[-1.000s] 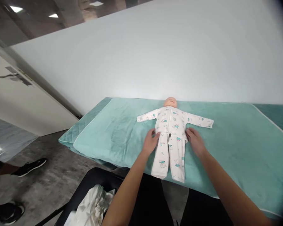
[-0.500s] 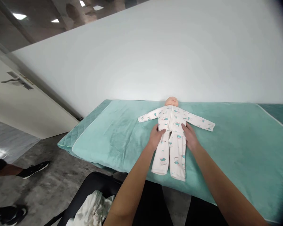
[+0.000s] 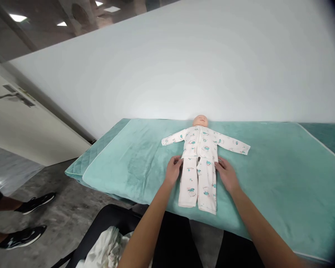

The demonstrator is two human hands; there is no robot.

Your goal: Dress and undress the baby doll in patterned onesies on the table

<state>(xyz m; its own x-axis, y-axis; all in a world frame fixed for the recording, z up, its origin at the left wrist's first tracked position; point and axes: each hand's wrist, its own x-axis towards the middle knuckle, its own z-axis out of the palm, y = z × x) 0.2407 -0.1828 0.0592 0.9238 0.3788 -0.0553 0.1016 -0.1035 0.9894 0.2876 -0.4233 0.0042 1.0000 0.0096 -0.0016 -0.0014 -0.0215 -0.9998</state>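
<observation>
A baby doll (image 3: 200,120) lies on its back on a green padded mat (image 3: 268,178), its head by the wall. It wears a white printed long-sleeved shirt (image 3: 202,143) with the sleeves spread out. Matching pants (image 3: 207,190) lie flat below, their legs pointing towards me, with the shirt's hem over the waist. My left hand (image 3: 174,170) is closed at the left corner of the hem, thumb and fingertips together. At the opposite corner, my right hand (image 3: 227,174) pinches the hem's edge. The doll's hands and feet are hidden inside the clothes.
A white wall (image 3: 167,74) runs behind the mat. On a black chair (image 3: 111,216) at the lower left lies crumpled white cloth (image 3: 103,249). Another person's black shoes (image 3: 36,203) stand on the floor further left, near a white door (image 3: 25,126).
Both my hands have shifted from the top of the doll's waist outward and down to the hem corners. The hem lies slightly lower and flatter. The view has turned slightly.
</observation>
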